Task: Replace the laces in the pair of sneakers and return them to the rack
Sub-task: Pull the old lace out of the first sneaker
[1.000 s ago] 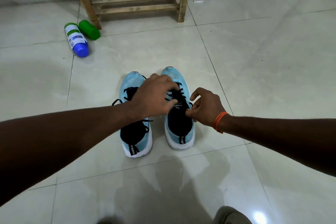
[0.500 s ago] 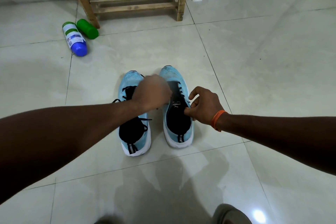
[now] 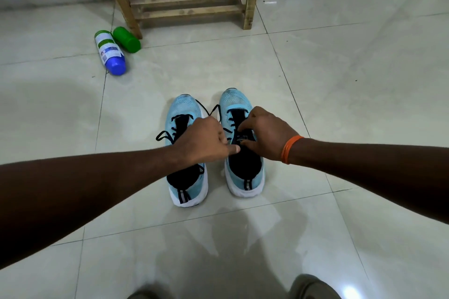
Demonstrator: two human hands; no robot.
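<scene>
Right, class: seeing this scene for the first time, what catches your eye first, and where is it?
The pair of light blue sneakers stands side by side on the tiled floor, centre frame; the left hand pinches a black lace and the right hand pinches at the tongue of the right sneaker. Next: the orange wristband on the right wrist, and two bottles lying by the wooden rack behind.

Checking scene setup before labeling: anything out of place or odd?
A white bottle and a green bottle lie on their sides on the floor beside the rack leg; no spill visible. The left sneaker has its lace looping loose over its outer side, plausible mid-relacing.
</scene>
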